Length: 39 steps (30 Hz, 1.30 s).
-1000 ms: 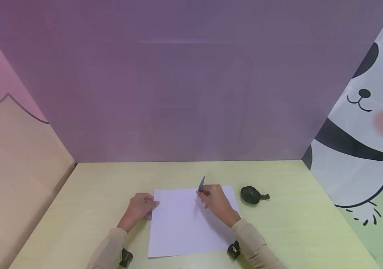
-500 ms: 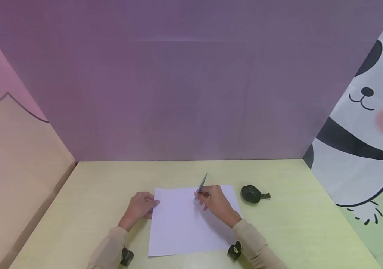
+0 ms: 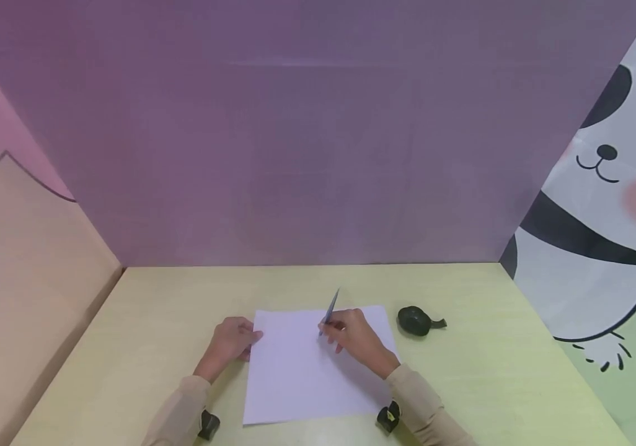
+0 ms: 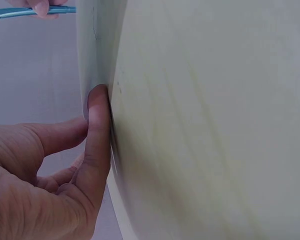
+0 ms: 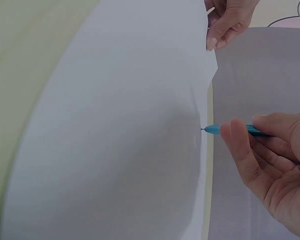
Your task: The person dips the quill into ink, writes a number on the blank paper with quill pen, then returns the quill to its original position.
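Note:
A white sheet of paper (image 3: 290,378) lies on the pale table. My left hand (image 3: 230,344) pinches its left edge between thumb and fingers; in the left wrist view, the index finger of this hand (image 4: 55,175) is behind the paper and the thumb in front. My right hand (image 3: 356,337) holds a slim teal pen (image 3: 331,305), tilted with its back end pointing up and away. In the right wrist view the pen (image 5: 212,129) has its dark tip at the paper's surface (image 5: 115,100); whether it touches I cannot tell. No mark shows on the sheet.
A dark rounded object with a short tail (image 3: 415,321) lies right of the paper. Black wrist devices (image 3: 388,416) sit under both forearms. A purple wall (image 3: 318,155) rises behind the table (image 3: 491,371), with printed panels at both sides.
The right hand has shifted slightly left over the paper, and the pen has turned in its fingers, its tip now reaching down toward the sheet. The left hand keeps its grip on the edge.

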Tool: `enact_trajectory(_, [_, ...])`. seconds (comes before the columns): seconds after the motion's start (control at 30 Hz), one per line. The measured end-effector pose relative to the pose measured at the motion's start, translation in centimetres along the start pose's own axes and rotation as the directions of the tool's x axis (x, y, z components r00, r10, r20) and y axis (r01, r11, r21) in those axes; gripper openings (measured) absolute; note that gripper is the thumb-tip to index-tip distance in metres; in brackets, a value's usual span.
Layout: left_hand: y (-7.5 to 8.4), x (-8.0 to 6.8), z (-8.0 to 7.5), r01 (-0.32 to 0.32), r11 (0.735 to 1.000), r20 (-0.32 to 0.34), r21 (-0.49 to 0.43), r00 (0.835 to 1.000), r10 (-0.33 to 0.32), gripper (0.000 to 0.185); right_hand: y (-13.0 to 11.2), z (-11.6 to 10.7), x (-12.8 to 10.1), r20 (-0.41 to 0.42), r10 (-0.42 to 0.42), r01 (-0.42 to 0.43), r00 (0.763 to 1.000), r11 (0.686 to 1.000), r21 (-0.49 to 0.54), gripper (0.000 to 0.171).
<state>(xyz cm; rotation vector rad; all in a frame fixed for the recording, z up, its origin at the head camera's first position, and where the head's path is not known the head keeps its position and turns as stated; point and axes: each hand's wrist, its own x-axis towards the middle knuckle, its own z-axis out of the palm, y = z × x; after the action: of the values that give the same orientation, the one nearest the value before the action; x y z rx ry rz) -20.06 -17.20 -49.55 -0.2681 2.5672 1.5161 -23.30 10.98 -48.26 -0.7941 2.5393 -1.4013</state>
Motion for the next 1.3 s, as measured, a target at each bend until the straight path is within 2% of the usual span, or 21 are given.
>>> enact_trajectory(0.2, [-0.3,0.0,0.0,-0.012,1.000,-0.006,0.001,1.000,0.012,0.033,-0.1,0.2,-0.1,0.009,-0.005,0.006,1.000,1.000,-0.030,0.016])
enact_trajectory(0.4, [-0.2,0.0,0.0,-0.010,0.999,-0.001,0.031,1.000,0.010,0.031,-0.3,0.0,-0.6,0.023,0.003,-0.002,1.000,1.000,-0.018,0.016])
enact_trajectory(0.63, [-0.2,-0.1,0.1,-0.018,1.000,-0.002,0.021,1.000,0.018,0.033,-0.3,0.0,-0.9,0.022,-0.001,0.002,1.000,1.000,-0.029,0.016])
enact_trajectory(1.0, [0.2,-0.3,0.2,-0.044,0.998,-0.026,0.043,0.999,0.045,0.031,-0.4,0.0,-1.1,0.035,-0.011,0.011,0.999,1.000,-0.021,0.016])
enact_trajectory(1.3, [0.2,-0.4,0.3,-0.038,0.999,-0.046,0.038,0.998,0.040,0.028,-0.4,0.2,-1.4,0.068,-0.022,0.024,0.997,0.999,-0.030,0.017])
